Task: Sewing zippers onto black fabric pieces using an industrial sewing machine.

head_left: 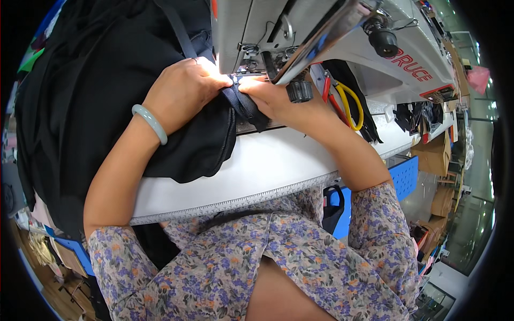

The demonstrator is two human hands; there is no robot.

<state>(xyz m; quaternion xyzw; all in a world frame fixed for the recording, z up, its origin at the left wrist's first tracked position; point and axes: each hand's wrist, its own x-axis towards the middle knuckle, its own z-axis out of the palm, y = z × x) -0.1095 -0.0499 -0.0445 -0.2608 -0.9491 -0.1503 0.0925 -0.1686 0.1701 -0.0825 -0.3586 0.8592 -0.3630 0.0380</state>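
Under the head of a white sewing machine point(321, 27), both my hands meet at the needle area. My left hand point(184, 85), with a pale green bangle point(150, 124) on its wrist, pinches the edge of a large black garment point(107, 107). From the other side my right hand point(286, 104) presses thumb and fingers together on a narrow dark fabric strip point(243, 104), which hangs folded toward me. A small pale bit shows between my fingertips, too small to name. The machine's front parts and a black knob point(299, 91) partly hide the needle and my right fingers.
Scissors with yellow and red handles point(350, 107) lie right of my right hand, beside more black cloth. A ruler strip point(235, 210) runs along the front edge of the white table point(267, 155). Cardboard boxes point(432, 152) stand farther right.
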